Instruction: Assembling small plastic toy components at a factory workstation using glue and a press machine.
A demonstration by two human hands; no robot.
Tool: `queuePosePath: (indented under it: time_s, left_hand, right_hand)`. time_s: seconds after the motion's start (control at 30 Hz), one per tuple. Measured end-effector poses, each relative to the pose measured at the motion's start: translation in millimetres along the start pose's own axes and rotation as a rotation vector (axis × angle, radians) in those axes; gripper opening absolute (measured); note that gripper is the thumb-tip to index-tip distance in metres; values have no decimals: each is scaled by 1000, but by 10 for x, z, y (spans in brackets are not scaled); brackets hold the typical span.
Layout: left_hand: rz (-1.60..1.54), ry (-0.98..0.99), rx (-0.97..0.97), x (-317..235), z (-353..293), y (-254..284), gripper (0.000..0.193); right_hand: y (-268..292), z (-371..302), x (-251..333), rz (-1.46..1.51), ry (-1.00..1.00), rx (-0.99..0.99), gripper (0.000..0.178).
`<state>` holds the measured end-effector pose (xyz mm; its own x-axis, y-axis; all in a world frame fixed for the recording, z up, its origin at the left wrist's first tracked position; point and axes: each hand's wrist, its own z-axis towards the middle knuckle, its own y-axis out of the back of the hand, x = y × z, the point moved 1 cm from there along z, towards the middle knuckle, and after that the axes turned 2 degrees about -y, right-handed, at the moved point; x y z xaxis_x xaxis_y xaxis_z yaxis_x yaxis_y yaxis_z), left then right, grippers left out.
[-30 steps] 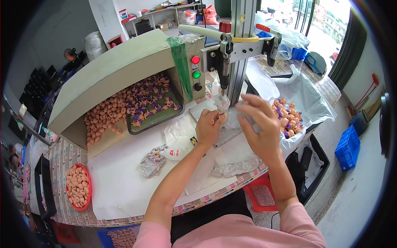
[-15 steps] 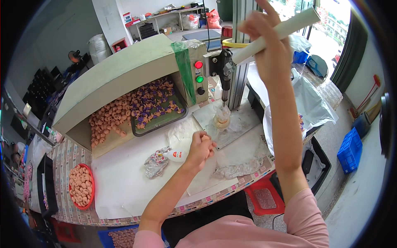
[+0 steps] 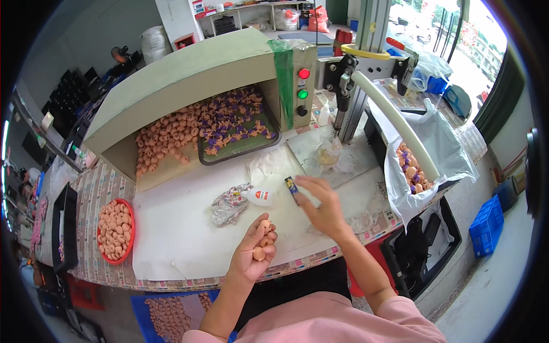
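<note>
Hands: several peach-coloured head pieces (image 3: 259, 254) are cupped in the curled left hand (image 3: 246, 259); the right hand (image 3: 321, 207) is spread, with nothing seen in its grasp.
Head pieces: held over the near part of the white sheet (image 3: 189, 234) on the worktop (image 3: 86, 220).
Good handling: one piece is probably best rolled to the fingertips, the others being kept in the palm and its facing checked.
Press lever (image 3: 396, 123): sloped down toward the lined box (image 3: 452, 157); it is best kept clear of the right forearm.
Blue-and-yellow cylinder (image 3: 291, 186): beside the right fingertips; contact cannot be told.
Hidden: the exact count, masked by fingers; details of the fixture (image 3: 328, 154), blurred by plastic film; the hood's (image 3: 189, 86) shaded interior.
</note>
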<state>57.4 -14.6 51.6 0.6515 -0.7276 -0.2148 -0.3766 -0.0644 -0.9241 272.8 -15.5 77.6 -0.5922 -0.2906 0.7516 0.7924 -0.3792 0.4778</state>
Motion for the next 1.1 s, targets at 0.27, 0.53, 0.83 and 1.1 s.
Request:
queuePosePath:
  time_s: [0.27, 0.53, 0.83, 1.1]
  left_hand:
    - [88, -144, -53, -277, -448, 210, 36]
    - [224, -240, -132, -471, -538, 525, 35]
    - [345, -209, -156, -428, -377, 642, 38]
    - [240, -126, -41, -382, -248, 714, 38]
  right_hand:
    - [-1093, 232, 134, -316, -3, 192, 41]
    - [-1037, -20, 186, -79, -40, 232, 44]
    - [-652, -516, 495, 571, -540, 31, 37]
    - [-648, -626, 436, 199, -127, -43, 39]
